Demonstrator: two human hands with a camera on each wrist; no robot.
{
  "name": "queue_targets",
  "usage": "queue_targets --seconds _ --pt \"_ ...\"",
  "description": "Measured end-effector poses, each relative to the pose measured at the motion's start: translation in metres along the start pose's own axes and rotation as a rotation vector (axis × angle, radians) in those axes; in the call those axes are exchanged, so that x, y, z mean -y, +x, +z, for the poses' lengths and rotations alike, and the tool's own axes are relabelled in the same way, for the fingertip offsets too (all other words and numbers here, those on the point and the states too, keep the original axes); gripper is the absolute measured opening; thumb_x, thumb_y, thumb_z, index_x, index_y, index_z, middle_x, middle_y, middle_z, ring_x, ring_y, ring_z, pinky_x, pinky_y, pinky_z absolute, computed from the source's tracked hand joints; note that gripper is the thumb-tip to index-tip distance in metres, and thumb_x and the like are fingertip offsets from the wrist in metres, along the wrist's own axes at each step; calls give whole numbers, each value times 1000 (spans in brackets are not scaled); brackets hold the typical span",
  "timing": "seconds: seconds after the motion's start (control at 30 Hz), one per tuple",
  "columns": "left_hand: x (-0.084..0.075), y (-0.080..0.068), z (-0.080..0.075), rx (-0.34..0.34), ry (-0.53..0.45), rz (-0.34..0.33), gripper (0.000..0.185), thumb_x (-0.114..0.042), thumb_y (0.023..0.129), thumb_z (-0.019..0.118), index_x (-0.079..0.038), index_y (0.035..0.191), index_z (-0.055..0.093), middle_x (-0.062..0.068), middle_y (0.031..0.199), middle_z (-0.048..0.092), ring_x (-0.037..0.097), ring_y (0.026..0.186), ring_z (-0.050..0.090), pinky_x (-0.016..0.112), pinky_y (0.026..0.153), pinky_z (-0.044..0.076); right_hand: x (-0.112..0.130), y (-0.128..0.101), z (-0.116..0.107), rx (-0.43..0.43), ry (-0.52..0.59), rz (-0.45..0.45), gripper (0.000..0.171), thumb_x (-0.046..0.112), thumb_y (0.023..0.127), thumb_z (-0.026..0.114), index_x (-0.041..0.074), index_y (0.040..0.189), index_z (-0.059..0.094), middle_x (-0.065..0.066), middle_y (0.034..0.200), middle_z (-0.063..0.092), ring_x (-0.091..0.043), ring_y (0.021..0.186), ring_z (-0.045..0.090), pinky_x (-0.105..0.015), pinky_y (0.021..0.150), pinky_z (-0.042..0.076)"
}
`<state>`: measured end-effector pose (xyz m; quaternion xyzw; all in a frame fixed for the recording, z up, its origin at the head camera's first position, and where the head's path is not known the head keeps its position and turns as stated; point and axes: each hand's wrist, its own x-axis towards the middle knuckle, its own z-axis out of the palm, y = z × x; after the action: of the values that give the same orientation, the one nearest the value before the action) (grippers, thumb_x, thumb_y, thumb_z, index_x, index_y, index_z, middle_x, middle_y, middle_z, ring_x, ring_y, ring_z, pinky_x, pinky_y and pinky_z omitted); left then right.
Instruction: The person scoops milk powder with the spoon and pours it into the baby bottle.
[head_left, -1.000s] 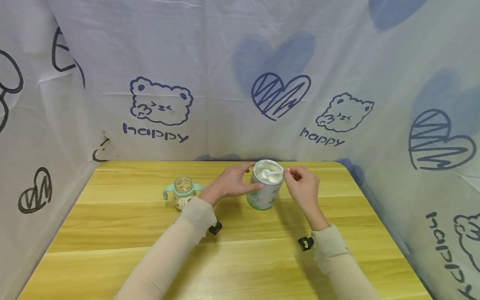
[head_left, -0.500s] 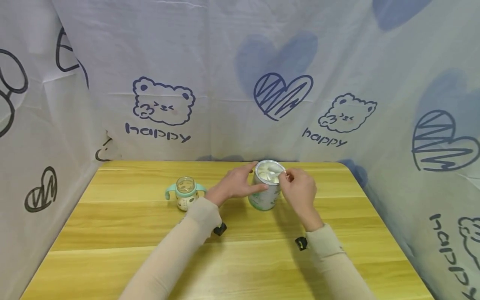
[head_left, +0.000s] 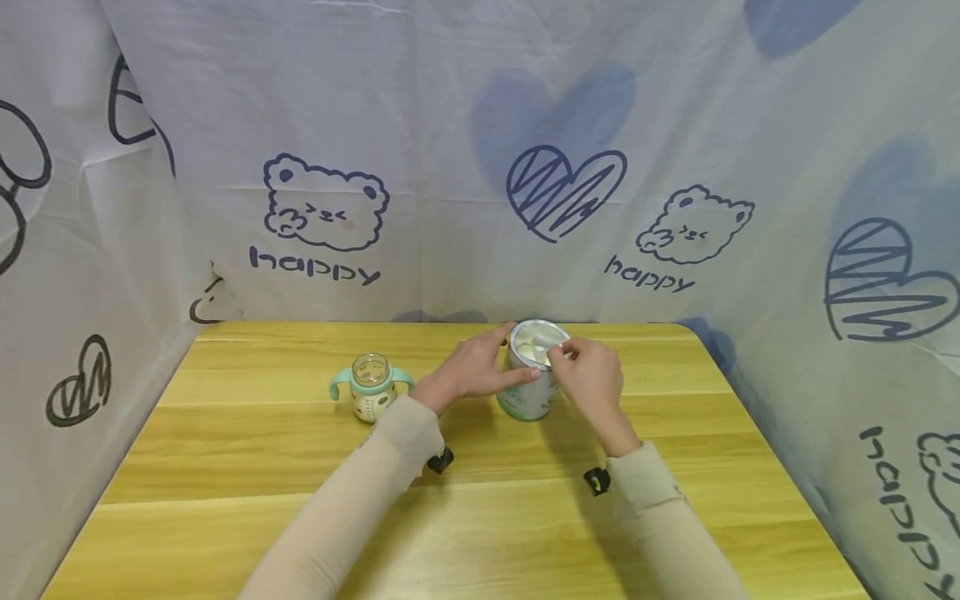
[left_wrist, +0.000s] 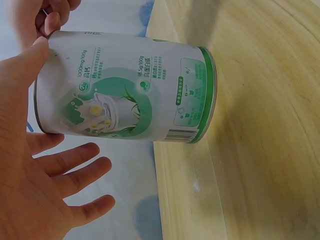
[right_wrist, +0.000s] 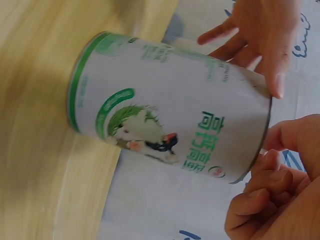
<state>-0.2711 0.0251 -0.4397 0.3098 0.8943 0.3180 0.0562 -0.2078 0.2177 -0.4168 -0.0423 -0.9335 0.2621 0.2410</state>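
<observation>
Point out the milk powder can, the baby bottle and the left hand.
milk powder can [head_left: 529, 396]: head view, front of its label wall.
baby bottle [head_left: 370, 398]: head view, its clear body below the teal collar.
left hand [head_left: 471, 371]: head view, back of the hand beside the can.

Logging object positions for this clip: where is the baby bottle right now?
In the head view the baby bottle stands upright on the wooden table, left of the left hand and the powder can, untouched by either hand.
</observation>
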Motion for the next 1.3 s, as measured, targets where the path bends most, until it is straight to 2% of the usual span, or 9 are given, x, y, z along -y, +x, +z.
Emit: queue_targets --seconds 0.13,0.37,0.47,0.67,0.73,0.83,0.97,1.1,1.3 --pt "-1 0 0 -7 4 3 102 -70 94 64 -10 167 27 18 156 55 37 141 56 64 117 43 3 3 -2 61 65 63 23 19 87 67 2 89 83 -14 79 78 -28 66 67 -29 51 46" --pt "-2 0 0 1 10 5 101 -70 95 62 -10 167 27 17 158 53 38 143 54 66 119 40 0 7 -1 118 176 53 23 17 88 68 1 86 84 -14 76 77 -21 61 60 -26 54 44" --pt "-2 1 0 -6 5 6 101 -70 95 62 -9 167 28 17 157 53 37 143 54 66 118 41 1 7 -1 110 137 28 23 17 88 67 2 85 84 -13 73 76 -19 57 57 -26 51 42" --pt "-1 1 3 -22 11 22 99 -70 94 62 -10 166 31 15 154 57 35 140 57 62 117 44 5 2 -1 31 -81 -87 25 19 90 66 2 88 84 -11 62 69 -22 52 56 -30 44 39" --pt "-1 1 3 -23 12 23 99 -70 95 62 -9 166 30 16 154 57 35 141 56 63 118 43 6 2 0 24 -88 -128 25 18 91 66 1 90 84 -11 61 69 -23 51 57 -31 44 40" --pt "-1 1 3 -27 13 24 97 -69 95 62 -10 166 31 16 155 56 36 141 56 64 118 43 7 2 2 32 -36 -138 23 17 92 68 2 88 85 -11 63 71 -22 51 57 -29 46 39" --pt "-1 1 2 -30 14 20 97 -70 95 62 -11 166 31 15 156 55 36 142 55 65 118 42 7 3 0 82 34 -113 22 16 93 69 4 84 85 -10 61 70 -16 49 50 -26 47 34" --pt "-1 2 3 -31 16 21 96 -70 94 62 -13 166 32 14 155 56 34 141 56 64 116 44 6 6 -5 178 54 -115 22 18 95 70 4 87 85 -5 57 66 -13 49 46 -25 48 35" --pt "0 2 3 -30 8 27 94 -70 95 63 -13 164 35 13 153 58 32 139 58 59 114 48 1 11 -13 331 76 -115 25 18 97 68 5 86 85 7 49 46 -10 49 39 -25 49 31"
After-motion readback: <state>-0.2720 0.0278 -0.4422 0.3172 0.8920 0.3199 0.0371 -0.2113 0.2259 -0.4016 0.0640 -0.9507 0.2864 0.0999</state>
